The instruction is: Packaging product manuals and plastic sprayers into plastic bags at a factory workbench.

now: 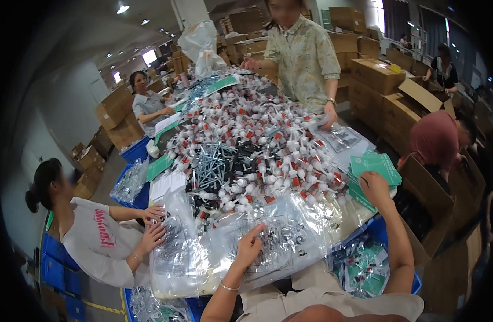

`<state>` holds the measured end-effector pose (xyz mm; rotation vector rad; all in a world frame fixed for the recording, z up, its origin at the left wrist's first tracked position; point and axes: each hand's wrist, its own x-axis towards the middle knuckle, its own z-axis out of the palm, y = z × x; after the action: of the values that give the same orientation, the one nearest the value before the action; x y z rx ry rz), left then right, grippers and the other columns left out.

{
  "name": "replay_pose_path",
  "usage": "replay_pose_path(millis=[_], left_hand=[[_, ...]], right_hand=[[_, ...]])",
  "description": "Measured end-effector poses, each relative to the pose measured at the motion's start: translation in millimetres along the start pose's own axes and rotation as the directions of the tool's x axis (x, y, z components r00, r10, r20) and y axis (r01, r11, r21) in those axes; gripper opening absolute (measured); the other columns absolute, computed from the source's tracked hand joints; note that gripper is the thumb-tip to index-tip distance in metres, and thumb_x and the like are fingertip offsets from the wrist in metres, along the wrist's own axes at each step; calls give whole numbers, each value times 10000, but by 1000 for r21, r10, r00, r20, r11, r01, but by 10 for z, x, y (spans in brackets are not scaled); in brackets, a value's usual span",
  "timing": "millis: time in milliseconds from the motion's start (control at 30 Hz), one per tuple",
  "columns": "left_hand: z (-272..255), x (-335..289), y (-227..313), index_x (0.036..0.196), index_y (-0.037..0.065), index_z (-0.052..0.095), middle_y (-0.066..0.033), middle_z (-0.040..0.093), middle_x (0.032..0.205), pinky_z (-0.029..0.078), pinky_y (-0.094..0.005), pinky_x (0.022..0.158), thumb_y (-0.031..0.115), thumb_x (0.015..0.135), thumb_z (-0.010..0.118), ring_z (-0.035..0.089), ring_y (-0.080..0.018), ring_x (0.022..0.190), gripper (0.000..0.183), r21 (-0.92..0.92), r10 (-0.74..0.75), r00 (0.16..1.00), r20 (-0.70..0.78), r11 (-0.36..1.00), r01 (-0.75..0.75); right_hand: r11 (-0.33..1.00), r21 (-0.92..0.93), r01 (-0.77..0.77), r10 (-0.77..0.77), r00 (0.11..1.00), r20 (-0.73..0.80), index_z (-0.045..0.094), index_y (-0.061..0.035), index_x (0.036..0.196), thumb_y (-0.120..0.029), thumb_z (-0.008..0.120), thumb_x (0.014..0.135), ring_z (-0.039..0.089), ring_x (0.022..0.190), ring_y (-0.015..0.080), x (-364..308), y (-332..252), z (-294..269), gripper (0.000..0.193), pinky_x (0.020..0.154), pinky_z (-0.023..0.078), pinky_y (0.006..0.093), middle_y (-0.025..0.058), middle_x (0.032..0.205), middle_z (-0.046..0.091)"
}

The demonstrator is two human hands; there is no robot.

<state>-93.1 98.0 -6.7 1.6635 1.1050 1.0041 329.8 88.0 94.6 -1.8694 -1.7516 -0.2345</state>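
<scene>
My left hand (250,248) is over a stack of clear printed plastic bags (289,228) at the table's near edge. Its fingers are drawn together, the index finger reaching forward, and they appear to pinch the top bag. To the right, my right hand (374,189) bends its fingers down onto a spread pile of green cards (378,165), gripping at a card; the fingertips are partly hidden. Beyond the bags rises a large heap of small white-nozzled bottles with red parts (273,145). Metal bolts (211,166) and black pieces lie within that heap.
Blue bins with filled bags (367,263) stand below the table edge. At left a co-worker's hands (152,225) rest on another plastic bag. Across the table stands a person (302,64) with a hand near more bags. Open cardboard boxes (431,198) crowd the right side.
</scene>
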Motion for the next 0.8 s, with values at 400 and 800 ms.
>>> replay_pose_path(millis=[400,800], left_hand=[[-308,376,273,1081,28,625,-24,655,924,443,-184,549,299,942,425,577,-68,654,365,-129,-189,885,425,955,266],[-358,419,-15,921,-18,655,-14,643,820,464,-205,612,150,854,618,564,-50,686,185,-338,-332,827,454,795,504]], right_hand=[[772,571,280,-54,923,-380,547,1,909,8,515,834,632,853,266,-61,-867,-91,82,717,488,316,150,940,637],[479,787,389,-833,483,268,601,-88,1021,-209,543,864,586,924,273,-407,-1718,576,206,796,475,373,70,1031,614]])
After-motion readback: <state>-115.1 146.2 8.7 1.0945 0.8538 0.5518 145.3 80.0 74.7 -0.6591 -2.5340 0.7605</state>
